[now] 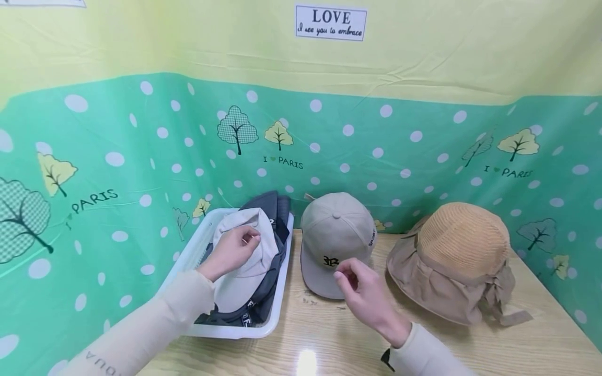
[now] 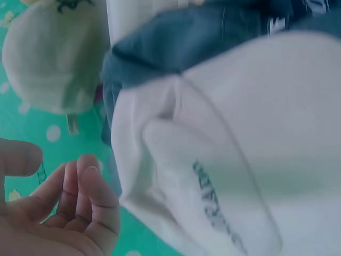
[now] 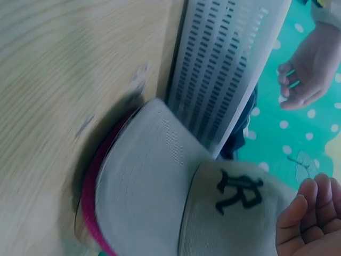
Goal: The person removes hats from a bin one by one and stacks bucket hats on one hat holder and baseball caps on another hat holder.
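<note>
My left hand (image 1: 232,253) hovers over a white baseball cap (image 1: 237,293), fingers loosely curled with nothing between them. That cap lies on top of several dark caps (image 1: 269,202) in a white plastic basket (image 1: 275,316). In the left wrist view, the hand's thumb and fingertips are apart, beside the white cap's crown. My right hand (image 1: 367,295) hangs in front of a grey baseball cap (image 1: 335,216) with a dark letter on its front. Its fingers are loosely bent and hold nothing. The grey cap sits upright on the table, brim toward me; its magenta brim underside (image 3: 93,213) shows in the right wrist view.
At the right stands a sun hat (image 1: 463,237) with a woven tan crown and a brown cloth brim, its tie trailing over the wooden table (image 1: 348,344). A green and yellow printed curtain (image 1: 357,141) hangs behind and at both sides. The basket stands against its left part.
</note>
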`<state>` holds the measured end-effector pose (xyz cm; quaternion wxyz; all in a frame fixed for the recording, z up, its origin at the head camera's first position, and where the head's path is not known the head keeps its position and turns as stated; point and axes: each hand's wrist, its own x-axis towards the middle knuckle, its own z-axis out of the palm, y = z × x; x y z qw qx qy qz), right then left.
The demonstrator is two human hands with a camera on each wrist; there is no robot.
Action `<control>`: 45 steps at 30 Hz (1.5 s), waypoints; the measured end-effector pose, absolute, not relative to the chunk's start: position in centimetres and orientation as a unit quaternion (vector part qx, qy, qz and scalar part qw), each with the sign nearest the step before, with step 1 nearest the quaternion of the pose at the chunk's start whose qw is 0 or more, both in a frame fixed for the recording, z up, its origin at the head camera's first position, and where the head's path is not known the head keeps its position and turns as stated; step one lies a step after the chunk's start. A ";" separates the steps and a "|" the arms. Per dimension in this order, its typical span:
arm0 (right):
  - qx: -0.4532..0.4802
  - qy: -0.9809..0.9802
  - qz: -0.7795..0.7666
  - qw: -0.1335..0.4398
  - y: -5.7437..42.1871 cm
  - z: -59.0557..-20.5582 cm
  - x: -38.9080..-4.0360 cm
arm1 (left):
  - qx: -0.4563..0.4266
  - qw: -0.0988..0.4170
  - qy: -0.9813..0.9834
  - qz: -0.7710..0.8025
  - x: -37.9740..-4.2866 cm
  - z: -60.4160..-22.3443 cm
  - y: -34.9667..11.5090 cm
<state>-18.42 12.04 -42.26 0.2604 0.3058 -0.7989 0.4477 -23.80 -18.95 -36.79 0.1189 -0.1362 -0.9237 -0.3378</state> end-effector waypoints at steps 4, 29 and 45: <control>0.304 -0.800 0.467 0.222 10.7 -42.4 -18.3 | -0.129 0.114 -0.933 -0.317 -25.0 -36.3 -19.9; 0.248 -0.818 0.519 -0.025 4.6 -42.9 -18.5 | -0.119 0.012 -0.980 -0.160 -31.1 -37.4 -22.9; 0.183 -0.752 0.620 -0.131 2.5 -44.5 -18.5 | -0.061 0.006 -0.981 -0.184 -31.6 -39.0 -24.0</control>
